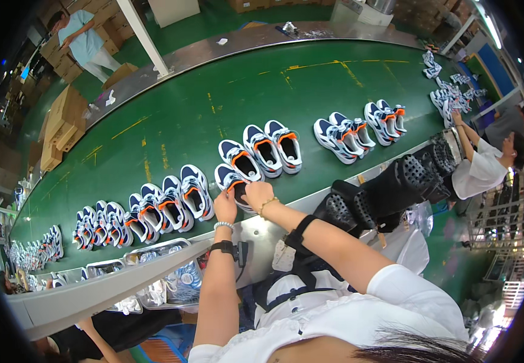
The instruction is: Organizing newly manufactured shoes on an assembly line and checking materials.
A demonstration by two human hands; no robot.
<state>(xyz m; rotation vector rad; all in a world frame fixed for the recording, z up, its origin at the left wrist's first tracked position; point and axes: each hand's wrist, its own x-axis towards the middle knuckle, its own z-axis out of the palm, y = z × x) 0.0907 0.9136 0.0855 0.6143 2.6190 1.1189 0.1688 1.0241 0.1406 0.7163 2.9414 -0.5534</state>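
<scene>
Both my hands are on a navy, white and orange sneaker [228, 175] at the near edge of the green conveyor belt [189, 130]. My left hand [225, 206] grips its left side near the collar, wearing a beaded bracelet. My right hand [258, 195] is closed at the shoe's opening, and its fingertips are partly hidden there. Right behind this shoe lies another sneaker [238, 158] of the same kind, with two more like it to its right. Several matching sneakers [174, 202] stand in a row on my left.
More sneakers [338, 140] stand to the right. Clear bins [153, 254] with bagged items sit below a grey bar [123, 289] on my left. Black perforated moulds [416, 172] line the near right edge. A co-worker [485, 166] reaches toward shoes at far right; another person [83, 42] stands across the belt.
</scene>
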